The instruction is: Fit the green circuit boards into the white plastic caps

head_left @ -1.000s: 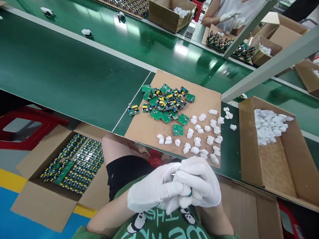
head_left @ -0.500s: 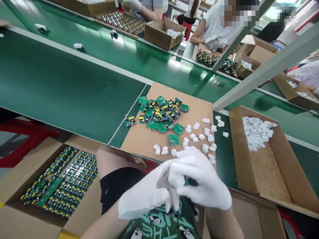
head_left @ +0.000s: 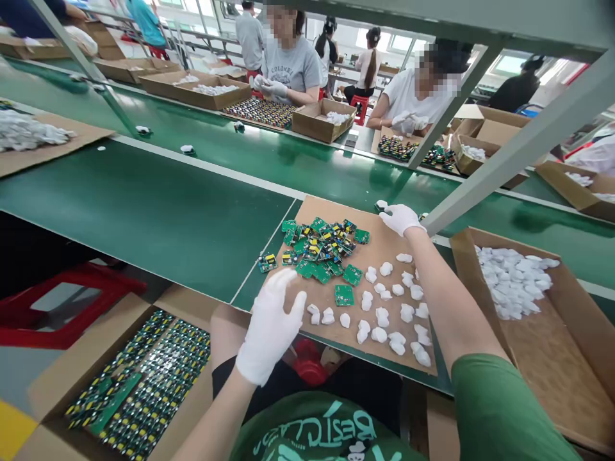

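Observation:
My right hand (head_left: 401,219), in a white glove, reaches past the cardboard's far edge to the green belt. At its fingertips is a small circuit board with a white piece on top (head_left: 381,205); the fingers partly hide their grip. My left hand (head_left: 275,320), also gloved, hovers over the near edge of the cardboard sheet (head_left: 307,208), thumb and fingers apart, holding nothing. Beyond it lies a heap of green circuit boards (head_left: 323,250) with yellow and black parts. One board (head_left: 344,295) lies apart, near several loose white pieces (head_left: 382,316).
An open carton (head_left: 538,365) with white pieces stands at the right. Another carton (head_left: 43,390), packed with circuit boards, is at lower left. A slanted metal post (head_left: 509,144) rises beside my right hand. Co-workers sit across the green belt (head_left: 288,163).
My hands, formerly together around a white piece before my chest, have separated. The right stretched forward to the belt with the board; the left moved leftward and opened. The view tilted upward.

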A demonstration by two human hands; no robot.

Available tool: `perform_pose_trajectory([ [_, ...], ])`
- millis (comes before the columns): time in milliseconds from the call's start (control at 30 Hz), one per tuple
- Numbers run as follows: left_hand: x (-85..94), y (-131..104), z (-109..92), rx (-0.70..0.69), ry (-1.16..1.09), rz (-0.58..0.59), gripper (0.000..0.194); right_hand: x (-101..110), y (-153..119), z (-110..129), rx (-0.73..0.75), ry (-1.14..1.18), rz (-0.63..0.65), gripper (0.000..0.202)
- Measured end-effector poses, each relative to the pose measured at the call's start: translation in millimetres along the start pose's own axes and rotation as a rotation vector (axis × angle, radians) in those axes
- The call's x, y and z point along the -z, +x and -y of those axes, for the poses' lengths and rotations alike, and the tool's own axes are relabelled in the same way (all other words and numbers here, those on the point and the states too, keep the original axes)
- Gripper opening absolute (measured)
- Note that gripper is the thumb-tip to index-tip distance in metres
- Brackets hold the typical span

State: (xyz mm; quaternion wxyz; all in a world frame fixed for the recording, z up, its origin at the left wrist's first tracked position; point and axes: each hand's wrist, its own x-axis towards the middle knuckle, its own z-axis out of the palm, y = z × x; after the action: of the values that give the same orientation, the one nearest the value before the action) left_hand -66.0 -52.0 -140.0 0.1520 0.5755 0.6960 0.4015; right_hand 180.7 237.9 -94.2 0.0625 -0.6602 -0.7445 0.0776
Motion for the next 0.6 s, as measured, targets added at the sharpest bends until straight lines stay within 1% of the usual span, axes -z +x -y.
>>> perform_pose_trajectory([
  [67, -10.6, 18.9, 3.5, -0.098, 0.225, 0.007, 0.048, 3.8, -16.8, 2.6, 0.047, -0.005, -0.008, 0.038],
  [133, -22.0, 34.9, 1.6, -0.111, 0.318, 0.044, 0.053, 9.5, -43.9, 7.5, 0.122, 0.005, -0.020, 0.043],
  [233, -33.6, 48.7, -5.5, -0.101, 0.327, 0.086, 0.054, 13.3, -95.0, 15.3, 0.235, 0.017, 0.018, 0.043],
  [300, -34.9, 52.0, -7.8, -0.095, 0.313, 0.102, 0.055, 8.7, -126.1, 18.9, 0.291, 0.001, 0.079, 0.039],
  [367, -31.7, 52.9, -6.4, -0.080, 0.276, 0.110, 0.055, -0.7, -147.0, 20.8, 0.314, -0.031, 0.118, 0.036],
  [400, -28.6, 52.7, -4.5, -0.067, 0.251, 0.106, 0.055, -6.1, -152.9, 21.3, 0.314, -0.043, 0.125, 0.035],
  [500, -14.0, 48.0, 2.9, 0.008, 0.161, 0.059, 0.053, -17.5, -157.1, 22.3, 0.297, -0.031, 0.114, 0.027],
  [567, -1.0, 38.9, 5.7, 0.076, 0.099, 0.009, 0.049, -16.7, -157.6, 22.7, 0.281, 0.033, 0.096, 0.027],
  [600, 5.7, 31.9, 5.6, 0.125, 0.023, -0.024, 0.046, -13.3, -159.9, 22.6, 0.270, 0.079, 0.081, 0.029],
])
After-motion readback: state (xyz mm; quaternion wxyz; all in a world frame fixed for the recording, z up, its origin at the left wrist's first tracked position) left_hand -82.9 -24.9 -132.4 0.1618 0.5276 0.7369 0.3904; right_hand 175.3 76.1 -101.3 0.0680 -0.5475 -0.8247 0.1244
